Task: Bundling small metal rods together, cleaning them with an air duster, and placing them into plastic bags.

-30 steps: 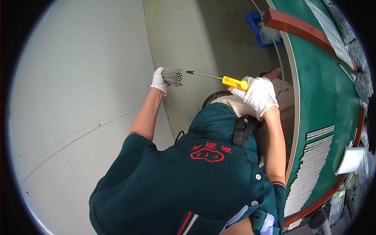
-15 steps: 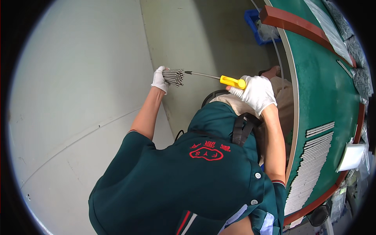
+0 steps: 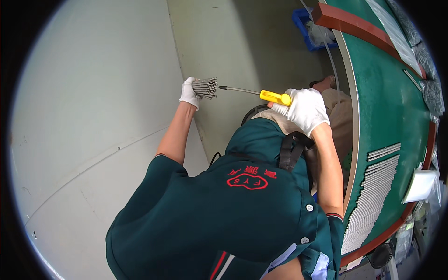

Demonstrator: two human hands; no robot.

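My left hand (image 3: 189,92), in a white glove, grips a bundle of thin grey metal rods (image 3: 205,87) whose ends point to the right. My right hand (image 3: 305,109), also gloved in white, holds a screwdriver with a yellow handle (image 3: 275,97). Its metal shaft reaches left and the tip sits just short of the rod ends. Both hands are raised out to my left side over the pale floor, away from the green table. My dark green shirt fills the lower middle of the view.
A green-topped table (image 3: 396,112) with a red-brown rim runs along the right. Rows of grey rods (image 3: 375,196) lie on it, with a white sheet (image 3: 420,184) beside them. A blue bin (image 3: 310,28) stands on the floor at the top.
Both hands have shifted slightly left and up together. The screwdriver tip stays near the rod ends.
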